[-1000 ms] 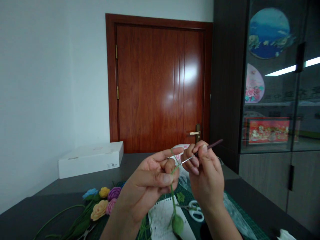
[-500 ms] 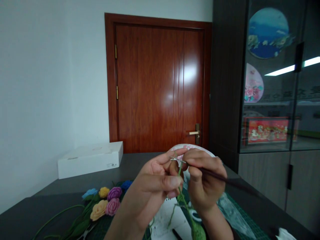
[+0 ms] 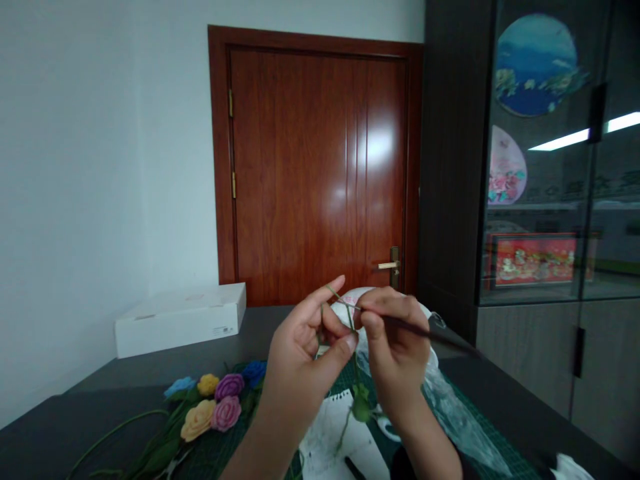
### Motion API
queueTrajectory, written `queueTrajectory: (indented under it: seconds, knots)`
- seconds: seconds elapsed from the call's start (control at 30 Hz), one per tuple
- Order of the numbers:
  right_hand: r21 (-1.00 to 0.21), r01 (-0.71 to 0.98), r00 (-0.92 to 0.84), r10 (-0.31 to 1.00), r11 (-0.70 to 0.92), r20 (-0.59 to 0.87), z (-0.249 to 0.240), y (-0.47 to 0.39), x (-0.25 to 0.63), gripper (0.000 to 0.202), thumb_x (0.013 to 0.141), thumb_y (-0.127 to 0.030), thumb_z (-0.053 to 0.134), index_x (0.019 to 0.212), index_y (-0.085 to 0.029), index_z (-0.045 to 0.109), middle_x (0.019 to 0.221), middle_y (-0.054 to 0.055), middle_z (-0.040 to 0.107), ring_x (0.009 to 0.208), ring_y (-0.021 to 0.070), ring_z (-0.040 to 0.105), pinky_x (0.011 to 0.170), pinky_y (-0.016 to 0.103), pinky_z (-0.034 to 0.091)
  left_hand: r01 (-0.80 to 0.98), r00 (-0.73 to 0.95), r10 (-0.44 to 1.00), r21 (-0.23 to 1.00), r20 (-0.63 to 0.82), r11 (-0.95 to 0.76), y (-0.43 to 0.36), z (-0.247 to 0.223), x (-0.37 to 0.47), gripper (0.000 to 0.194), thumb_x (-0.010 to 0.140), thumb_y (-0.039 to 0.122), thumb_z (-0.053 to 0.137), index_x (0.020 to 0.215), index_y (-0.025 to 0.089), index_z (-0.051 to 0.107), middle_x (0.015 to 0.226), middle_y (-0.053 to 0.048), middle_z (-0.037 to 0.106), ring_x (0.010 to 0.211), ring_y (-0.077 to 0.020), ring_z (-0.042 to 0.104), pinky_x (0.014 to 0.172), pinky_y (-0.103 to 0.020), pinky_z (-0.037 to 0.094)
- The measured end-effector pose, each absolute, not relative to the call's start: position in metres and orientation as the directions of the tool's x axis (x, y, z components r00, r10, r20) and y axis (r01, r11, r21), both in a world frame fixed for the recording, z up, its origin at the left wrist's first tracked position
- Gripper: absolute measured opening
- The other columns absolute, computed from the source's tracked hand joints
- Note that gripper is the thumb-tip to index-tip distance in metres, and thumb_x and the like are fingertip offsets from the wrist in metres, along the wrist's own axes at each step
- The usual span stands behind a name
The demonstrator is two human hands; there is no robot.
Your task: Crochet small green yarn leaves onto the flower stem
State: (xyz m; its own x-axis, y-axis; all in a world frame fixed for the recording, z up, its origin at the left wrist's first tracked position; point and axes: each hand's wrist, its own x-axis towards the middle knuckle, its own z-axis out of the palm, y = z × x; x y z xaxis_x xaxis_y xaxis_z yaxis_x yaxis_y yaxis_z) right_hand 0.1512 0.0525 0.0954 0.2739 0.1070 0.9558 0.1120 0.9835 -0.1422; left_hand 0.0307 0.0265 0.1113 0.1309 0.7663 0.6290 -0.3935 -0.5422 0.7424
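Note:
My right hand (image 3: pixel 395 327) grips a crochet hook (image 3: pixel 425 330) with a dark handle; its thin metal tip points left toward my other hand. Green yarn (image 3: pixel 350 320) runs over the raised index finger of my left hand (image 3: pixel 313 340), while that thumb and the other fingers pinch the green crochet strand at the hook. Below the pinch the strand hangs down to a small green crocheted piece (image 3: pixel 361 403), which dangles above a notepad (image 3: pixel 330 427). The exact loop on the hook is too small to make out.
Crocheted flowers (image 3: pixel 227 413) in several colours lie at left, before a white box (image 3: pixel 180 317). A black pen (image 3: pixel 354 468) lies on the notepad, with white-handled scissors (image 3: pixel 387 427) beside it. Clear plastic wrap (image 3: pixel 463 413) covers part of the green cutting mat (image 3: pixel 500 433).
Both hands have shifted slightly left. My left index finger has lifted, stretching the yarn. The green crocheted piece has swung up and away, showing more of the notepad.

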Motion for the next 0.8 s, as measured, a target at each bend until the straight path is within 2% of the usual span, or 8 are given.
queueTrajectory:
  seconds: [0.1, 0.23, 0.37, 0.47, 0.57, 0.67, 0.73, 0.8]
  knots:
    - [0.121, 0.46, 0.102, -0.188, 0.879, 0.977, 0.089, 0.052, 0.159, 0.02, 0.088, -0.007, 0.063, 0.097, -0.024, 0.065, 0.08, 0.0, 0.065, 0.072, 0.0163, 0.06, 0.066, 0.033, 0.05, -0.435, 0.148, 0.774, 0.743, 0.616, -0.508, 0.023, 0.111, 0.036, 0.061, 0.069, 0.005, 0.082, 0.126, 0.019, 0.07, 0.068, 0.005, 0.058, 0.067, -0.0098, 0.054, 0.067, -0.021, 0.045]
    - [0.209, 0.344, 0.157, -0.275, 0.915, 0.948, 0.091, 0.051, 0.162, 0.014, 0.093, -0.012, 0.062, 0.101, -0.023, 0.065, 0.08, 0.0, 0.065, 0.07, 0.0154, 0.061, 0.066, 0.033, 0.051, -0.529, 0.497, 0.751, 0.838, 0.434, -0.135, 0.023, 0.117, 0.028, 0.056, 0.068, 0.01, 0.082, 0.122, 0.014, 0.072, 0.07, 0.001, 0.056, 0.056, -0.0072, 0.043, 0.05, -0.018, 0.035]
    - [-0.063, -0.153, 0.407, 0.121, 0.986, 0.905, 0.102, 0.044, 0.155, 0.014, 0.101, -0.026, 0.054, 0.089, -0.022, 0.06, 0.067, -0.004, 0.05, 0.059, 0.0119, 0.05, 0.059, 0.028, 0.044, -0.553, 0.623, 0.679, 0.832, 0.388, 0.032, 0.03, 0.122, 0.015, 0.059, 0.066, 0.01, 0.078, 0.124, 0.009, 0.071, 0.071, 0.002, 0.045, 0.057, -0.0078, 0.034, 0.044, -0.018, 0.026]
    - [-0.245, -0.464, 0.333, 0.424, 0.851, 0.842, 0.11, 0.04, 0.156, 0.024, 0.102, -0.03, 0.051, 0.08, -0.021, 0.055, 0.062, -0.006, 0.042, 0.052, 0.0093, 0.037, 0.051, 0.022, 0.034, -0.568, 0.643, 0.653, 0.821, 0.4, 0.057, 0.033, 0.123, 0.011, 0.058, 0.063, 0.01, 0.076, 0.121, 0.006, 0.073, 0.069, 0.004, 0.039, 0.057, -0.0079, 0.032, 0.044, -0.019, 0.025]
    - [-0.365, -0.605, 0.21, 0.584, 0.708, 0.784, 0.113, 0.04, 0.157, 0.028, 0.101, -0.034, 0.053, 0.077, -0.021, 0.051, 0.062, -0.007, 0.039, 0.048, 0.0072, 0.031, 0.048, 0.02, 0.031, -0.553, 0.601, 0.668, 0.832, 0.438, -0.048, 0.032, 0.122, 0.014, 0.056, 0.066, 0.013, 0.078, 0.122, 0.009, 0.073, 0.067, 0.004, 0.044, 0.055, -0.0078, 0.036, 0.046, -0.02, 0.03]
    - [-0.403, -0.585, 0.159, 0.587, 0.703, 0.794, 0.111, 0.044, 0.154, 0.023, 0.099, -0.037, 0.059, 0.081, -0.023, 0.052, 0.065, -0.006, 0.047, 0.05, 0.0079, 0.04, 0.05, 0.021, 0.036, -0.485, 0.4, 0.748, 0.815, 0.53, -0.317, 0.029, 0.119, 0.019, 0.058, 0.071, 0.012, 0.082, 0.128, 0.015, 0.07, 0.072, 0.001, 0.059, 0.063, -0.0101, 0.05, 0.057, -0.021, 0.041]
    - [-0.367, -0.419, 0.212, 0.483, 0.83, 0.85, 0.107, 0.047, 0.153, 0.015, 0.097, -0.032, 0.062, 0.086, -0.025, 0.055, 0.07, -0.005, 0.054, 0.056, 0.0107, 0.051, 0.054, 0.024, 0.042, -0.413, 0.27, 0.751, 0.777, 0.602, -0.474, 0.028, 0.115, 0.024, 0.061, 0.073, 0.012, 0.083, 0.132, 0.019, 0.068, 0.074, 0.001, 0.064, 0.072, -0.0125, 0.057, 0.069, -0.023, 0.047]
    - [-0.222, -0.061, 0.26, 0.23, 0.973, 0.938, 0.101, 0.048, 0.156, 0.007, 0.093, -0.022, 0.066, 0.09, -0.026, 0.061, 0.077, -0.002, 0.061, 0.066, 0.0143, 0.059, 0.06, 0.029, 0.047, -0.325, 0.189, 0.731, 0.744, 0.656, -0.584, 0.026, 0.111, 0.03, 0.058, 0.076, 0.011, 0.08, 0.132, 0.021, 0.068, 0.073, 0.002, 0.063, 0.074, -0.013, 0.058, 0.075, -0.025, 0.048]
